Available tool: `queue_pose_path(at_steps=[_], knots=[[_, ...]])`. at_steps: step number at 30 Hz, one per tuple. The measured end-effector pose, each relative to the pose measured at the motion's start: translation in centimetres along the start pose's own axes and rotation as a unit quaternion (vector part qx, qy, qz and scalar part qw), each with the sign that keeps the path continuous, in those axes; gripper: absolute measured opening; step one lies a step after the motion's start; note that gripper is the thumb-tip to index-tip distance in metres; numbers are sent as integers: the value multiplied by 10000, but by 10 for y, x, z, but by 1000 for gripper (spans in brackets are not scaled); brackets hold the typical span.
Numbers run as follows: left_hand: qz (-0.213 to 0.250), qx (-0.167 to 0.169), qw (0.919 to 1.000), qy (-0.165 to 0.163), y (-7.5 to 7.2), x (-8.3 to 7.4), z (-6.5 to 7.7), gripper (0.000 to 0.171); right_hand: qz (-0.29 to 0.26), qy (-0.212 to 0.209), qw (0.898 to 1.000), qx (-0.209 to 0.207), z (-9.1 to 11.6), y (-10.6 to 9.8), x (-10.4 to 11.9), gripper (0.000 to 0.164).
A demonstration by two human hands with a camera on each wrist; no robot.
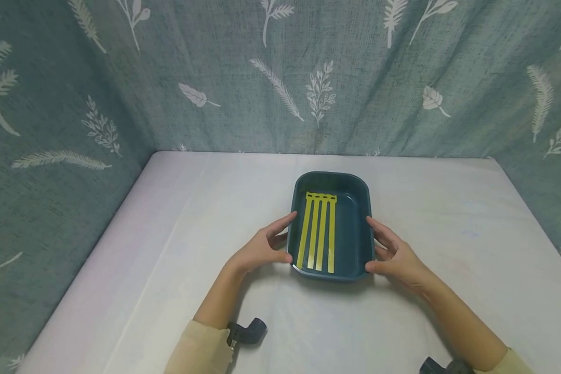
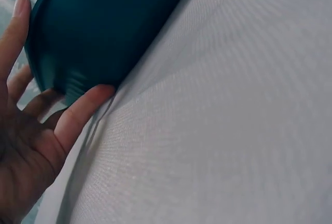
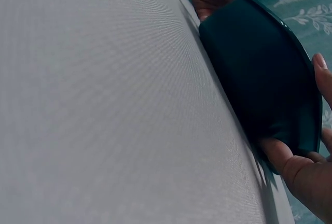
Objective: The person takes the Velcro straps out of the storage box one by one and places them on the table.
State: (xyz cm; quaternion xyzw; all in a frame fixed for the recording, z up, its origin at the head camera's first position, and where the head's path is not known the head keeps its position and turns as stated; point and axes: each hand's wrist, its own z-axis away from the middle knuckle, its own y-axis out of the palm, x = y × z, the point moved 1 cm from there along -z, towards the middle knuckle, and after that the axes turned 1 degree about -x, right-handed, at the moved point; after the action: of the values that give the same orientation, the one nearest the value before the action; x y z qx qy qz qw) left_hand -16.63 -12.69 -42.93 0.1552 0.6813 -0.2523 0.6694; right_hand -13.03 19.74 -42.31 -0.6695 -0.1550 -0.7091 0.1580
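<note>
A dark teal rectangular tray [image 1: 354, 234] with rounded corners sits between both hands on the white-covered table. Inside it, toward the left, lie several long yellow strips [image 1: 332, 234] joined at their far end by a band with holes, like uncut cable ties. My left hand [image 1: 262, 246] grips the tray's left side, thumb at the near corner and index finger up at the rim. On the opposite side my right hand [image 1: 399, 262] holds the tray the same way. In the right wrist view, the right thumb [image 3: 277, 151] presses low on the tray's outer wall.
White cloth [image 1: 191, 234] covers the table. Green leaf-patterned curtains [image 1: 243, 78] rise along its back, left and right edges. A dark wrist-worn device [image 1: 249, 331] sits by the left sleeve, and another [image 1: 444, 366] is at the right wrist.
</note>
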Motion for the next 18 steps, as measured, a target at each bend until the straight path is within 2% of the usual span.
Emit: queue_pose_path(at_steps=[4, 11, 18], knots=[[95, 21, 9999, 35, -1, 3, 1, 106, -16, -13, 10000, 49, 0, 0, 0, 101], [146, 39, 9999, 50, -2, 4, 1, 100, 345, -140, 9993, 46, 2, -3, 3, 98], [28, -31, 9999, 161, -2, 4, 2, 91, -3, -513, 9987, 61, 3, -14, 12, 90]])
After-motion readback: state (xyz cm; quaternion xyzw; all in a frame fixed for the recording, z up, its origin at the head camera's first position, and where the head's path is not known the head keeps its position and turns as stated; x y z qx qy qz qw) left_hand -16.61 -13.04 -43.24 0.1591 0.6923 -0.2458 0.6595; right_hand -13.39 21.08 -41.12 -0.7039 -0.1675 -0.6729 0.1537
